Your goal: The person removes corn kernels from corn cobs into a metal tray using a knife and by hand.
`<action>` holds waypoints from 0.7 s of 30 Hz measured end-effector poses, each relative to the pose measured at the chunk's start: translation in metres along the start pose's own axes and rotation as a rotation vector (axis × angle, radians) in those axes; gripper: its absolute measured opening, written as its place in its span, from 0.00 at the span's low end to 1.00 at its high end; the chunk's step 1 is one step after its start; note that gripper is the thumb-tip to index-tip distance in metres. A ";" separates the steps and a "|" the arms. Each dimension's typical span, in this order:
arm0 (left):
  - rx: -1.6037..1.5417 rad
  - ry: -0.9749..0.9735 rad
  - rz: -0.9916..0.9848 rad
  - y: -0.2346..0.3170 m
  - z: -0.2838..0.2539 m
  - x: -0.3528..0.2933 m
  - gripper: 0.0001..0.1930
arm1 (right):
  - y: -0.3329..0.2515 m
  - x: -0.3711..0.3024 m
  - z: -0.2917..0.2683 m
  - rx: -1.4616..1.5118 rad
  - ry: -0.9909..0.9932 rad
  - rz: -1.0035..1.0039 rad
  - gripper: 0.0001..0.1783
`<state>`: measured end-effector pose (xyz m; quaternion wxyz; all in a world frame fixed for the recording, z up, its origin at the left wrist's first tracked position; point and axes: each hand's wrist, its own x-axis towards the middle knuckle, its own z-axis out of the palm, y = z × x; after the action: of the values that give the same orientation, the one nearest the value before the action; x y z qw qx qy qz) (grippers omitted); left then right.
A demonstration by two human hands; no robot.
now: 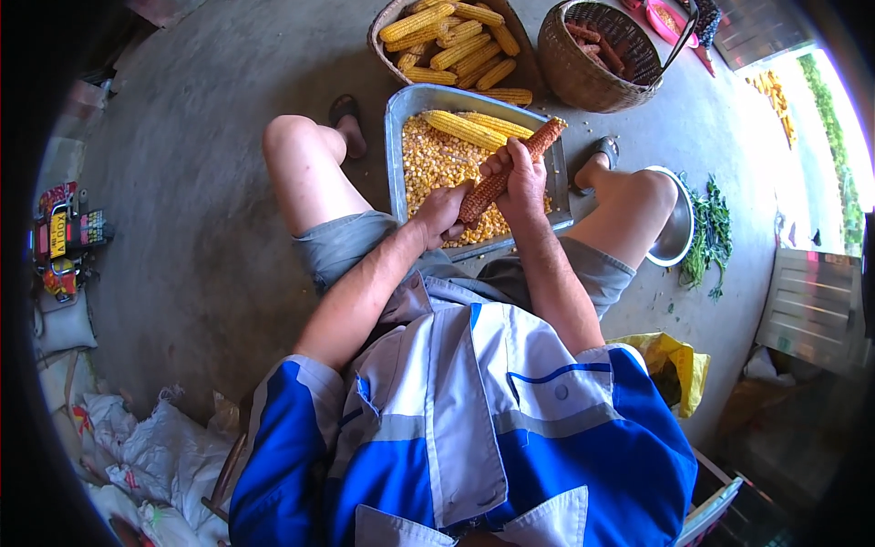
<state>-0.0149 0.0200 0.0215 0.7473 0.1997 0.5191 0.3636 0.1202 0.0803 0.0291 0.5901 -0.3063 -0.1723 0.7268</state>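
Observation:
A reddish-brown corn cob [492, 185], almost bare, slants over the tray with its far end up to the right. A few yellow kernels cling to that far tip. My right hand [523, 182] is wrapped round the cob's middle. Against its near end, my left hand [439, 215] is closed, with the fingertips partly hidden. Beneath both hands, a grey metal tray [396, 137] between my legs holds loose yellow kernels [428, 169]. Two yellow ears of corn [465, 130] lie on the kernels at the tray's far side.
Beyond the tray stand a basket of yellow ears [374, 41] and a handled wicker basket [583, 87] of stripped cobs. A metal basin [679, 228] and green leafy stalks [713, 237] are right of my knee. A yellow bag [694, 365] sits nearby; white sacks [173, 456] lie lower left.

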 end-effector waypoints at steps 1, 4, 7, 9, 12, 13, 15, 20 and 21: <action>0.001 -0.001 0.000 -0.002 -0.001 0.002 0.18 | 0.001 0.000 -0.003 0.001 0.001 -0.002 0.08; 0.551 0.224 0.184 -0.024 -0.036 0.031 0.18 | 0.009 0.003 -0.008 -0.022 0.010 -0.017 0.07; 0.916 0.449 0.441 -0.018 -0.034 0.033 0.23 | 0.006 0.011 -0.032 -0.262 -0.032 -0.131 0.05; 0.926 0.442 0.368 -0.012 -0.033 0.032 0.25 | 0.004 0.007 -0.041 -0.602 -0.282 0.036 0.07; 1.016 0.504 0.374 -0.016 -0.042 0.041 0.24 | 0.032 -0.001 -0.033 -1.396 -0.205 -0.106 0.14; 1.015 0.501 0.376 -0.016 -0.041 0.041 0.24 | 0.037 -0.003 -0.037 -1.702 -0.283 -0.317 0.16; 1.271 0.515 0.388 -0.020 -0.039 0.040 0.24 | 0.036 -0.006 -0.038 -1.696 -0.268 -0.385 0.19; 1.140 0.410 0.398 -0.016 -0.030 0.039 0.19 | 0.019 -0.008 -0.045 -1.627 -0.342 -0.396 0.20; 1.171 0.438 0.367 -0.020 -0.031 0.037 0.15 | 0.018 -0.008 -0.046 -1.695 -0.345 -0.339 0.20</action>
<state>-0.0296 0.0322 -0.0267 0.3177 0.5806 0.7291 0.1744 0.1380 0.0629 -0.0146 0.2300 -0.4973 -0.7833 0.2935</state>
